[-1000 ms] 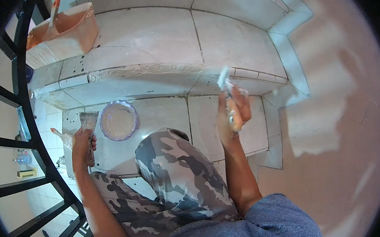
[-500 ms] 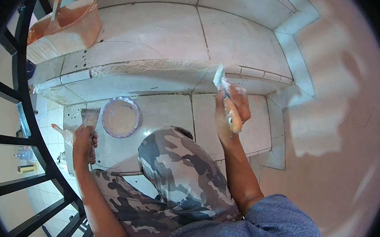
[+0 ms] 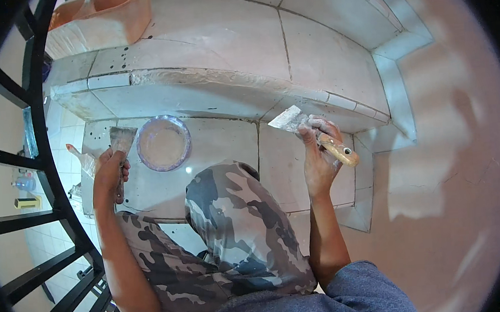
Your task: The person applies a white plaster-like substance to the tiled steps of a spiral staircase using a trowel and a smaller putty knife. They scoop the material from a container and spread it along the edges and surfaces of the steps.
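Note:
My right hand (image 3: 322,156) grips a putty knife (image 3: 339,150) with a wooden handle; its wide blade, smeared with white paste, points up and left in front of the step's riser. Over on the left, my left hand (image 3: 111,172) is closed round a second putty knife (image 3: 122,140), its dull blade upward. Between the hands, nearer the left, a round tub (image 3: 163,143) of pale paste sits on the tiled tread. Along the edge of the step above runs a rough band of whitish filler (image 3: 210,77), flanked by narrow white edge tiles (image 3: 108,81).
An orange plastic box (image 3: 130,19) with a tool in it stands on the upper step at the far left. A brush (image 3: 82,159) lies beside my left hand. Black metal railing (image 3: 45,141) borders the left; a plastered wall (image 3: 436,172) borders the right.
My right hand has moved right and a little down, and its putty knife has turned so the blade points up-left. The left hand keeps its hold. The whole view has shifted slightly.

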`<state>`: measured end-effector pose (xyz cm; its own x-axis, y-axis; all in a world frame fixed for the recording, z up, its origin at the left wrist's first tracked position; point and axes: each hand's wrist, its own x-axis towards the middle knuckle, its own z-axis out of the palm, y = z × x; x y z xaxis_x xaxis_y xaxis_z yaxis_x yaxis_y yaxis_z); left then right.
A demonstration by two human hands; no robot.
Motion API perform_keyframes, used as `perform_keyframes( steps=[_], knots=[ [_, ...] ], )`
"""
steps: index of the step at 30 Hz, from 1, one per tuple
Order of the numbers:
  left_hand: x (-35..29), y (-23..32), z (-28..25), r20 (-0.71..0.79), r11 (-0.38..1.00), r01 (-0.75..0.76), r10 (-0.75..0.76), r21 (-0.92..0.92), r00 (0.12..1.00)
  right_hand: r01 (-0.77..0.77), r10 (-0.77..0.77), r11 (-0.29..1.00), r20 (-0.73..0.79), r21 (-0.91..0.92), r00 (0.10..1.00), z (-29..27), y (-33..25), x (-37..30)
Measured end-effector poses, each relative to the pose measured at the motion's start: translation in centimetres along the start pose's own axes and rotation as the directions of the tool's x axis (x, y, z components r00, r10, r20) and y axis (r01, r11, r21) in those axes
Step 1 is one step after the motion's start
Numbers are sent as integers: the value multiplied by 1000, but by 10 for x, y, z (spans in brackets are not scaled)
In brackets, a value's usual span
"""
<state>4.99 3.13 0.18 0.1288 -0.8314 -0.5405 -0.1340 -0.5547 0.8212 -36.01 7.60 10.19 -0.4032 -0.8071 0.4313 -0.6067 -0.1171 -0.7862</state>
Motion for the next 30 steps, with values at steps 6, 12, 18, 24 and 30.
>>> perform_keyframes(
  steps=[6, 12, 18, 24, 30],
  knots=[
    [-2, 2, 1, -3, 1000, -1, 1, 6, 1000, 0, -1, 1000, 48, 28, 999, -1, 8, 8],
    [-5, -1, -1, -7, 1000, 18, -18, -11, 1000, 95, -67, 925, 86, -369, 994, -3, -16, 62],
    [-6, 0, 0, -22, 1000, 23, -23, 1, 1000, -16, 94, 967, 297, -255, 950, 4, -20, 115],
    [-3, -2, 0, -10, 999, 29, -29, 15, 1000, -23, 206, 915, 417, -402, 886, 23, -35, 160],
    [-4, -2, 1, -19, 999, 39, -39, 8, 999, -16, 213, 926, 487, -376, 847, 36, -35, 165]
  ],
)
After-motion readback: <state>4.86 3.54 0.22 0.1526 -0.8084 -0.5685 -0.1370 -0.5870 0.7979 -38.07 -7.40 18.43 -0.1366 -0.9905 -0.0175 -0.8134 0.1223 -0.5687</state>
